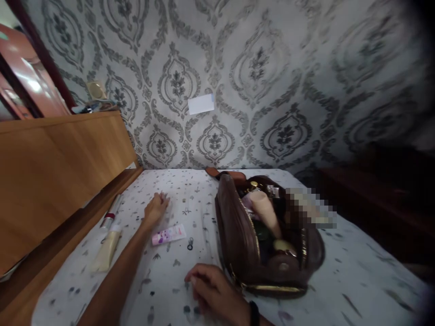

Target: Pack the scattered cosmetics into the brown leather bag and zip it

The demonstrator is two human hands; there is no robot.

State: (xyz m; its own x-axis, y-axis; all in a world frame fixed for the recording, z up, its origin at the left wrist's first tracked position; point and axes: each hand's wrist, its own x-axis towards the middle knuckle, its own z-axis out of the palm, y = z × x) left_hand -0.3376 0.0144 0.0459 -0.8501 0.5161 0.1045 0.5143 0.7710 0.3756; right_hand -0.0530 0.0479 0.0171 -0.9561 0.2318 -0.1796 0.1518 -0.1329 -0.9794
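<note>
My left hand [156, 208] reaches out over the patterned white cloth, its fingers bent together at something small that I cannot make out. Nearer to me lies a pink and white squeeze tube [169, 234] with purple print. Left of my forearm rest a cream-coloured tube [108, 251] and a silver tube with a dark red band [110, 215]. My right hand [215, 285] hovers low at the front, fingers loosely curled and apart, holding nothing visible. Beside it stands a brown bag [234, 240], unzipped, with a pale tube [265, 210] and other small items inside.
A wooden panel [68, 158] borders the cloth-covered surface [190, 199] on the left. Behind is a patterned wall with a white card [201, 104]. A blurred-out flat item [314, 210] lies right of the bag. A small dark ring-shaped thing [190, 244] is near the pink tube.
</note>
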